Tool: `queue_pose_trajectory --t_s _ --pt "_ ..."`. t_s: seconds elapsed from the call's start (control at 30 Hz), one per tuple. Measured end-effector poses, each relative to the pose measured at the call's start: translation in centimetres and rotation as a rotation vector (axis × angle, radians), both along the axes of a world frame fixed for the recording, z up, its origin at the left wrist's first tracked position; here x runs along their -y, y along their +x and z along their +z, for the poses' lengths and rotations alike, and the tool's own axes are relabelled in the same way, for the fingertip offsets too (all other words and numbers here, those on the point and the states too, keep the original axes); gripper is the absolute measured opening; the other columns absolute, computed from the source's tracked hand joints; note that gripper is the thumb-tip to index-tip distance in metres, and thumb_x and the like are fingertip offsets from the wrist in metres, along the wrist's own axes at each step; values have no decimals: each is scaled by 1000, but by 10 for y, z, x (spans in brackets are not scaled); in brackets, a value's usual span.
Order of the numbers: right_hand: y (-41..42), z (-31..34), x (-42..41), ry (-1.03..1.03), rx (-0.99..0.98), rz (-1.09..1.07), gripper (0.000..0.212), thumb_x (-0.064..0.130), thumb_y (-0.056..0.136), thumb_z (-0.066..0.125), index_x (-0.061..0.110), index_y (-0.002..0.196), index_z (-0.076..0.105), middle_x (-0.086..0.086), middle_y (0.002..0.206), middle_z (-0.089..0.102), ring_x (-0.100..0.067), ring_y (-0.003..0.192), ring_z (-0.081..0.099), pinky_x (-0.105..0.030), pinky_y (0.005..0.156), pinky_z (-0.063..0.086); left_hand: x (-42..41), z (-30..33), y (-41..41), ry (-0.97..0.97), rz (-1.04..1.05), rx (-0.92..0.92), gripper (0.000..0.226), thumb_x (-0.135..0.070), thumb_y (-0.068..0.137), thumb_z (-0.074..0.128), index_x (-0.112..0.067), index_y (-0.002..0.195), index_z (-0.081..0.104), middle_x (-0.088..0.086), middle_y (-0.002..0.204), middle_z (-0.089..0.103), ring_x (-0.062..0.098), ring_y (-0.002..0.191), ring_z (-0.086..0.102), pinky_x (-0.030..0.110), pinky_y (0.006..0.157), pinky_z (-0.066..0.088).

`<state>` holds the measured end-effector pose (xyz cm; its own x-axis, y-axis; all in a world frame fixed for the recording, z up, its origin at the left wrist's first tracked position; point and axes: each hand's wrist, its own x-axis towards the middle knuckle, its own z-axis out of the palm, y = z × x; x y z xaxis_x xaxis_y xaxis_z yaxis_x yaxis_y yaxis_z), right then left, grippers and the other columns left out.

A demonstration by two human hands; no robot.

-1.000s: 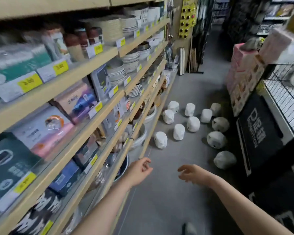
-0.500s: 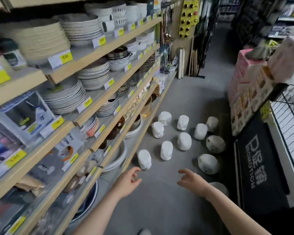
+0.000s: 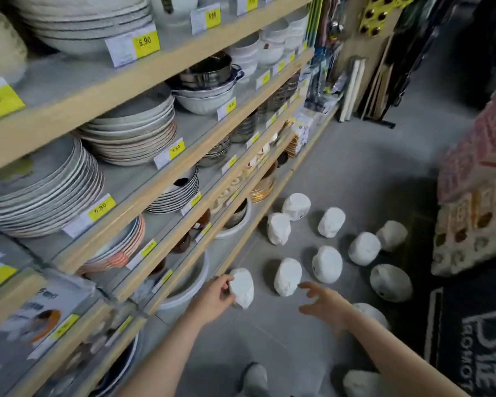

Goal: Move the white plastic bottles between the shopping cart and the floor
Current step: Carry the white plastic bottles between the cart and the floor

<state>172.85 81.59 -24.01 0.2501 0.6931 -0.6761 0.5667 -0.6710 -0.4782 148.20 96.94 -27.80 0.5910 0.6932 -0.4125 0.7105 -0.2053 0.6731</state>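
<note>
left hand (image 3: 212, 300) fingers curled round nearest bottle (image 3: 242, 286) on the floor (image 3: 269, 339) | right hand (image 3: 324, 303) fingers spread, empty, near next bottle (image 3: 287, 276) beside nearest bottle | likely light, stiff, smooth; grip mid-body

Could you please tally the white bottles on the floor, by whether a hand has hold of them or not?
White bottle in the grip of the left hand: 1
Free white bottles, one partly hidden: 9
Total: 10
</note>
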Motion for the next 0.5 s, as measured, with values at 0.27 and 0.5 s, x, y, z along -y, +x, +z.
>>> queue_pose_trajectory --t_s 0.27,0.5 --pt "64 -53 -114 19 -31 280 61 33 86 66 28 139 36 1 130 47 -15 108 52 -22 95 40 -40 -60 29 31 334 15 43 -28 90 61 -24 131 48 -4 123 54 15 110 56 30 88 49" --pt "95 -234 -215 110 -121 466 54 18 86 66 36 130 40 7 128 46 -17 114 52 -34 104 42 -41 -235 68 28 556 163 53 -23 83 62 -18 133 44 9 132 50 21 121 49 25 100 40"
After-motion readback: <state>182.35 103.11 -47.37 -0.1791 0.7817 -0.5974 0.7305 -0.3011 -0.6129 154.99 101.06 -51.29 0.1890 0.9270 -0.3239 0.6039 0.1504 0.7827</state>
